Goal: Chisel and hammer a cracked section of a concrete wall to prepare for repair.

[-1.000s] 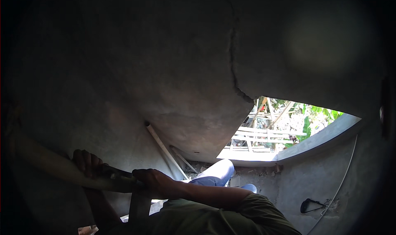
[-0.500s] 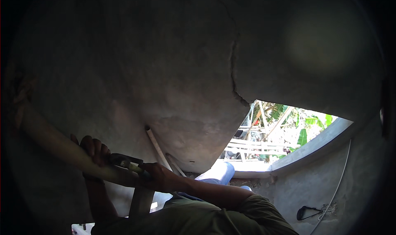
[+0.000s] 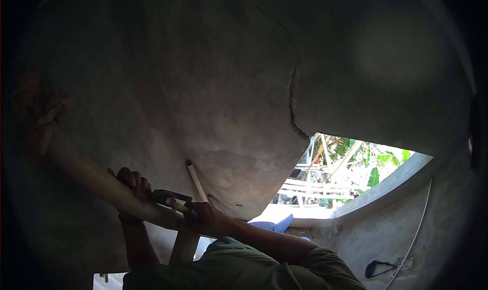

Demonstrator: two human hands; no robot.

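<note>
A long, thick, pale pole (image 3: 107, 184) slants from the upper left down to the middle, with a crumpled, cloth-like bundle (image 3: 43, 104) at its far end. My left hand (image 3: 134, 184) is wrapped round the pole, a dark band on its wrist. Just right of it, my right hand (image 3: 204, 220) closes on a dark tool (image 3: 170, 194) with a curved dark frame and a short, pale greenish round part. The tool lies against or just over the pole; its exact kind is too dim to tell. A flat upright piece (image 3: 184, 247) stands beneath the pole.
A grey plastered wall (image 3: 239, 178) with a long crack (image 3: 292, 102) fills the view. A bright opening (image 3: 351, 168) shows poles and leaves. A thin pipe (image 3: 196, 180) leans on the wall; a blue object (image 3: 274, 220) lies below the opening. A white cable (image 3: 420, 234) hangs at right.
The whole view has shifted, so the hands, pole and tool appear farther right. Both hands keep their grips, with little visible movement along the pole.
</note>
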